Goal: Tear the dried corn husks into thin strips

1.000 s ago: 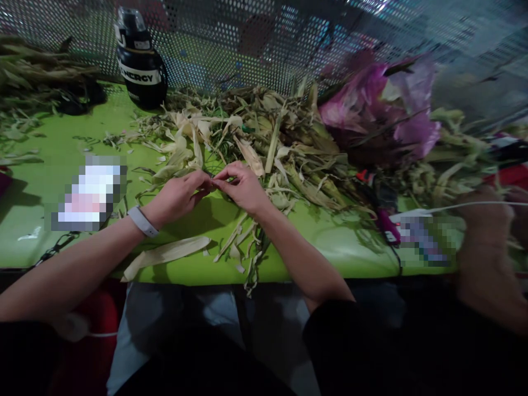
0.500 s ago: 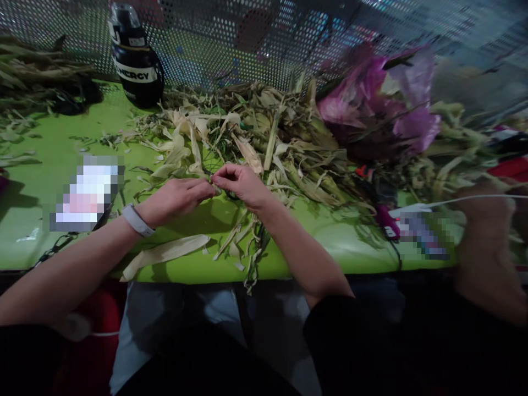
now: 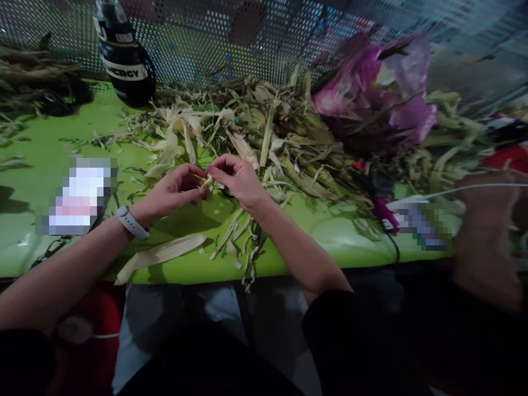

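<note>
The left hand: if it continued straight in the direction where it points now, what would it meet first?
The left hand would probably meet the pale scrap at the right hand, then the right hand itself. Depth is unclear, so it may touch the scrap already.

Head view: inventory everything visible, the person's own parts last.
Table: one, green, across the middle
Perforated screen: one, grey, behind
Leaf heaps: several, tan and green, back
Long husk: one, pale, front edge
Bag: one, pink, back right
Bottle: one, black, back left
Pixelated items: two, multicoloured, left and right
Device: one, purple, right
Cable: one, white, right
Chain: one, black, left
Unclear object: one, red, lower left
Other person's forearm: one, bare, right
Scrap: one, pale, at right fingers
Wristband: one, white, left wrist
Trousers: one pair, blue, bottom
Sleeves: two, black, bottom
Left hand: one, bare, centre
Right hand: one, bare, centre
</note>
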Tool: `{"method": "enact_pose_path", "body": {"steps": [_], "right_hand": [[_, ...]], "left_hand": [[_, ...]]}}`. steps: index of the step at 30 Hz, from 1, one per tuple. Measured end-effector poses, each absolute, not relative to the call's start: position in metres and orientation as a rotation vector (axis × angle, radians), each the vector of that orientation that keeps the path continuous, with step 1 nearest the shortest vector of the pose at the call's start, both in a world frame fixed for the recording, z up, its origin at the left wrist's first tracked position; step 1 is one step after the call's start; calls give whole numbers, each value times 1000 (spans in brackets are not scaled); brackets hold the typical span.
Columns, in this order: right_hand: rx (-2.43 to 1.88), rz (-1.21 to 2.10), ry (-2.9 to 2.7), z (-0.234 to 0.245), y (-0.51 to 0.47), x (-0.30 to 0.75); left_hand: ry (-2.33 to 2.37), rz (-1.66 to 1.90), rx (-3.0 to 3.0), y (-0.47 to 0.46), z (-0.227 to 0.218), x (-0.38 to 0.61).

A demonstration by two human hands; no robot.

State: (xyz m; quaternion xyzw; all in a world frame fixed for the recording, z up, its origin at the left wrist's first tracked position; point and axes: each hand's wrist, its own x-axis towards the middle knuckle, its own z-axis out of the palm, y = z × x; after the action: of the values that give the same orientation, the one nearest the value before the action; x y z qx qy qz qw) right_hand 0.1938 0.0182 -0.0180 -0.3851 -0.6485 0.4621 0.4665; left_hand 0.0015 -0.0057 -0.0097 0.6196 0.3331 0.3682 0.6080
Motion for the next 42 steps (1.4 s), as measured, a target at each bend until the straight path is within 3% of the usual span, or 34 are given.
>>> {"method": "enact_pose_path", "body": {"steps": [13,21,28,42], "right_hand": [[-955,988,-1692,-16,10,186],[-1035,1143,-1621,-7,7,190],[-1088,901,-1961,-1,4,195],[-1027,652,-1845,-11,7,189]], "left_hand": [[694,505,1368,-7,-4,0],[766,668,1192,-8,-9,2],[815,698,1153,-6,-13,2],[731,649,1341,-8,-3,1]]}}
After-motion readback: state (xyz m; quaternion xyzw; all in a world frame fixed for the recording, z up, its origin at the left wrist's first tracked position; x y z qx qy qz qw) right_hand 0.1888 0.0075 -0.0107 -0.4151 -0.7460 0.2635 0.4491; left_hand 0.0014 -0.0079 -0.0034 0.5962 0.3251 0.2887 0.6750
